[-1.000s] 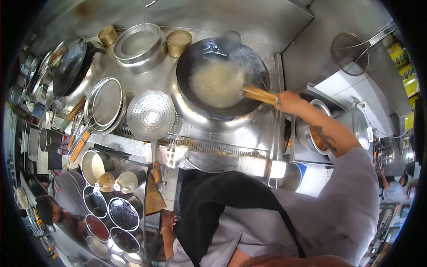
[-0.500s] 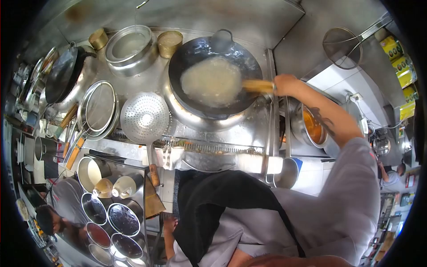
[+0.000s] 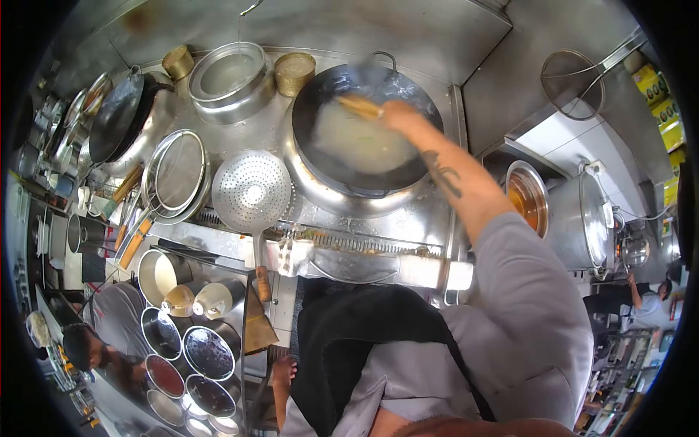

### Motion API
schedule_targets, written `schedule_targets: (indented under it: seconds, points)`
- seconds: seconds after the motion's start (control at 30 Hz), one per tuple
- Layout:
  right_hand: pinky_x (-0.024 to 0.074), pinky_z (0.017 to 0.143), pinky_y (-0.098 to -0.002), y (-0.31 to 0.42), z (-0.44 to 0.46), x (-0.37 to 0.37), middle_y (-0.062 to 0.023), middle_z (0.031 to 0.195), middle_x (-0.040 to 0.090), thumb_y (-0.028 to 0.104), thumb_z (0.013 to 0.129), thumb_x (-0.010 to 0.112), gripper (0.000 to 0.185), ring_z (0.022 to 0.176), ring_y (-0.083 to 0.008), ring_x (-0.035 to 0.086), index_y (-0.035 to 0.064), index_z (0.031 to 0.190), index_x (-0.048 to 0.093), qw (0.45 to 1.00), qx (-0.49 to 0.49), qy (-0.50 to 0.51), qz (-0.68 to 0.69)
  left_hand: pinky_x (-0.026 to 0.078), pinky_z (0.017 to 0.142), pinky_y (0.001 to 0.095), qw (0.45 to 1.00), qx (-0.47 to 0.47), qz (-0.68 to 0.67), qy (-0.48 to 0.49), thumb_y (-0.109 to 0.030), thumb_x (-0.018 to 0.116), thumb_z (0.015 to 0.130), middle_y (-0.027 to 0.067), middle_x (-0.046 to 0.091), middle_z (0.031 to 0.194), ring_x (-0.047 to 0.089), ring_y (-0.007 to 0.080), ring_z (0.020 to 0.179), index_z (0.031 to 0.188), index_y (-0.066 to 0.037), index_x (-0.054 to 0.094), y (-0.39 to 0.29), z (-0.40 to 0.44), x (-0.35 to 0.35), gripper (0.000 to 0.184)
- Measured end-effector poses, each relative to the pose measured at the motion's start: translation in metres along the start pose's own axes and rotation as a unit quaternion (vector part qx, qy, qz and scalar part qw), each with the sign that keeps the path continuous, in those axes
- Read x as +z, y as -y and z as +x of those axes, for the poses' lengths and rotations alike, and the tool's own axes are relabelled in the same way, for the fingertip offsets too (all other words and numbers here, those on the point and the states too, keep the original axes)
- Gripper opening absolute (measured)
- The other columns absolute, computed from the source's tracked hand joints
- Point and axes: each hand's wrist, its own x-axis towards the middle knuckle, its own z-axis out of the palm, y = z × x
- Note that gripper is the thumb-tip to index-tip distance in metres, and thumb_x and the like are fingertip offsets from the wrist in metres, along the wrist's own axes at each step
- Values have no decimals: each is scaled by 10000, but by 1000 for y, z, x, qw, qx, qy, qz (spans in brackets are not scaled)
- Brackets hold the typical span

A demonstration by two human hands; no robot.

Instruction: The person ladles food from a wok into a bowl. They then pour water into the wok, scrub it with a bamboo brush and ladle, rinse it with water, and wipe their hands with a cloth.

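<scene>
A dark wok [image 3: 364,178] sits on a round steel burner ring, with cloudy, pale liquid [image 3: 357,142] inside. Above the liquid, my right hand [image 3: 400,115] grips a bundle-like bamboo brush [image 3: 360,107], its tip toward the wok's upper left. Low at my left side, my left hand [image 3: 284,370] hangs beside the black apron with its fingers curled; whether it holds anything is hidden. A perforated ladle [image 3: 251,191] with a wooden handle rests left of the wok.
Mesh strainers [image 3: 176,171] lie farther left, near another wok [image 3: 118,116]. Sauce pots [image 3: 209,352] stand at lower left, beside a co-worker [image 3: 116,328]. A steel pot [image 3: 211,73] is behind the ladle. At right are a bowl of orange liquid [image 3: 526,198] and a hanging strainer [image 3: 573,84].
My right hand has moved left and up, from the wok's right rim to over its middle, carrying the brush. My left hand stays low at my side.
</scene>
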Motion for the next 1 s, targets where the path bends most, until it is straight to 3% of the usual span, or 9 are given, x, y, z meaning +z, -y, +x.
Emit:
schedule_targets:
  seconds: [0.07, 0.1, 0.13, 0.23, 0.37, 0.43, 0.53, 0.63, 1.0]
  points:
    - [521, 776, -435, 33, -8, 25, -222, 928, 675, 327, 796, 622, 331, 862, -351, 666, 39, 939, 700, 999, -45, 20, 2, 417, 450, 311, 994, -65, -88, 1, -253, 502, 930, 19, 634, 757, 566, 158, 545, 1044, -124, 626, 140, 58, -13, 212]
    - [520, 774, -437, 44, -21, 27, -221, 919, 675, 319, 806, 615, 323, 854, -356, 664, 39, 945, 698, 998, -45, 36, 17, 447, 499, 362, 944, 258, 198, -54, -244, 519, 914, 61, 648, 789, 600, 226, 600, 1002, -109, 636, 153, 72, -16, 199]
    - [519, 772, -439, 53, -38, 25, -220, 910, 674, 310, 817, 608, 316, 846, -360, 661, 39, 951, 696, 997, -45, 52, 31, 476, 548, 413, 714, 533, 444, -97, -236, 536, 899, 104, 663, 822, 633, 293, 654, 959, -94, 646, 138, 106, -9, 189]
    - [523, 787, -438, 51, -97, 23, -219, 888, 675, 278, 771, 620, 316, 871, -355, 662, 6, 919, 685, 994, -89, 50, 38, 487, 663, 475, 930, 289, 227, -22, -212, 549, 867, 163, 652, 870, 632, 378, 782, 882, -68, 646, 126, 86, 1, 174]
    - [524, 793, -447, -8, -145, 11, -209, 873, 678, 303, 773, 637, 314, 857, -353, 664, 13, 885, 686, 988, -112, 110, 11, 494, 605, 401, 753, 459, 468, -62, -229, 548, 874, 95, 661, 804, 641, 301, 698, 900, -91, 640, 127, 115, -1, 168]
    - [530, 784, -437, -50, -147, -1, -201, 854, 683, 293, 770, 638, 297, 827, -350, 671, 16, 865, 692, 988, -93, 118, -24, 473, 545, 310, 961, 157, -161, 162, -252, 530, 900, 12, 634, 729, 605, 183, 612, 953, -125, 628, 123, 117, 5, 168]
    - [530, 798, -419, -82, -103, -29, -202, 883, 685, 276, 758, 642, 306, 845, -336, 673, 15, 908, 694, 985, 62, 121, -108, 416, 484, 248, 999, -22, -30, -39, -258, 496, 919, -43, 588, 699, 533, 85, 556, 996, -152, 603, 33, 60, 7, 170]
    - [530, 807, -419, -92, -80, -13, -212, 922, 680, 266, 758, 644, 314, 872, -350, 668, 17, 944, 690, 993, 60, 19, -98, 387, 437, 260, 944, 189, 269, 16, -247, 470, 924, -35, 586, 702, 515, 82, 526, 1002, -149, 592, 19, 70, -19, 175]
    - [518, 819, -432, -117, -104, -56, -163, 983, 684, 372, 743, 688, 414, 922, -331, 657, 126, 1076, 689, 986, 46, 93, -134, 411, 452, 293, 891, 299, 338, -49, -243, 542, 862, 22, 608, 734, 550, 137, 538, 1023, -114, 602, 101, 96, -18, 214]
